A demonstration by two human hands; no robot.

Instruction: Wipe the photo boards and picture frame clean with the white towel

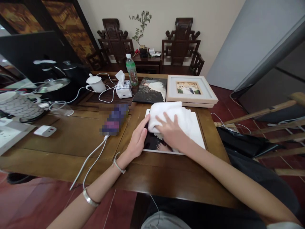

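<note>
A white towel, bunched in folds, covers much of a flat photo panel with a glossy dark picture and white edges. My right hand lies on the towel, fingers spread and pressed down on the cloth. At the panel's left edge rests my left hand, its fingers stretched out along the side and touching it. Part of the picture shows below the towel; the rest is hidden by cloth and hand.
Behind the panel lie a dark picture and a pale framed picture. To the left are a blurred-out phone with a white cable, a tissue box, a bottle, a lidded cup and a charger.
</note>
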